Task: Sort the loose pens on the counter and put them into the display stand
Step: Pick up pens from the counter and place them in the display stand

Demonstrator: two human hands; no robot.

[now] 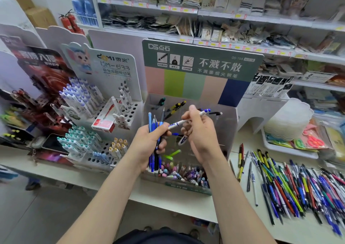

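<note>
Pens (298, 184) lay loose in a dense spread at the lower right of the frame. Their blue, red, yellow, green and black barrels mostly slanted the same way across the white counter (308, 232).

At centre frame stood the display stand (230, 126), made of clear plastic compartments under a green header card with pastel stripes. Its front compartments were packed with pastel-capped pens. The rear ones held only a few dark and yellow-and-black ones.

Just in front of the stand, the left hand (149, 143) was curled round a bundle of blue pens (152, 122) and held them upright. The right hand (200, 131) pinched a white pen (177, 122) with a blue cap and blue print. This pen slanted up to the right, its lower end near the left thumb. A second white-and-blue pen (183, 139) showed beneath the right fingers, though I could not tell whether they gripped it.

At left of the frame a white rack (130, 113) held purple-capped pens.
</note>
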